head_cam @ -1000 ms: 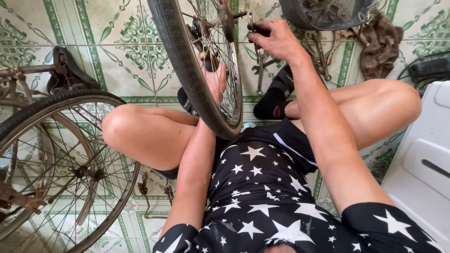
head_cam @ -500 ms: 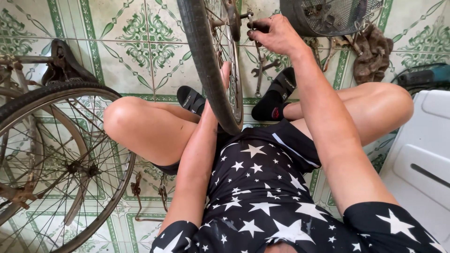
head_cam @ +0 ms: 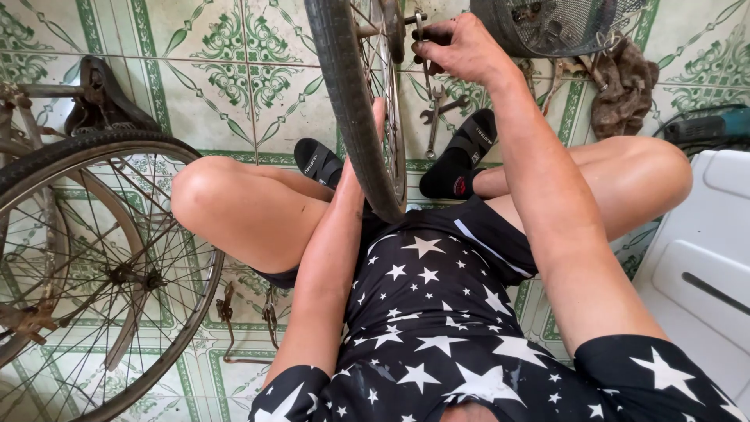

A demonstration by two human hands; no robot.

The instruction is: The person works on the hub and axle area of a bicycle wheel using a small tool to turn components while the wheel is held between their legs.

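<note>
Black rubber fills the middle of my view: the bicycle wheel (head_cam: 355, 101) stands upright between my knees, tyre edge toward me, its lowest part just above my lap. My right hand (head_cam: 461, 47) sits to the right of the wheel at the hub, fingers clenched around a slim metal wrench (head_cam: 422, 35) set on the axle end. My left hand (head_cam: 367, 148) lies against the wheel's near side, palm and straight fingers pressed flat on the tyre and rim, steadying rather than gripping. I judge the main risk to be the wrench slipping off the nut under load, which would throw my knuckles into the spokes or the wire basket (head_cam: 555, 23) just right of the wheel. With only a flat palm bracing it, the wheel could also turn or tip, pinching the left fingers between spokes. Loose spanners (head_cam: 437, 109) lie on the tiled floor beyond the wheel, near my sandals (head_cam: 461, 156), and a second wheel (head_cam: 86, 266) lies well to the left. Compared with half a second ago, my right hand has stayed at the hub and the left palm remains on the tyre; the wheel looks slightly more upright.
</note>
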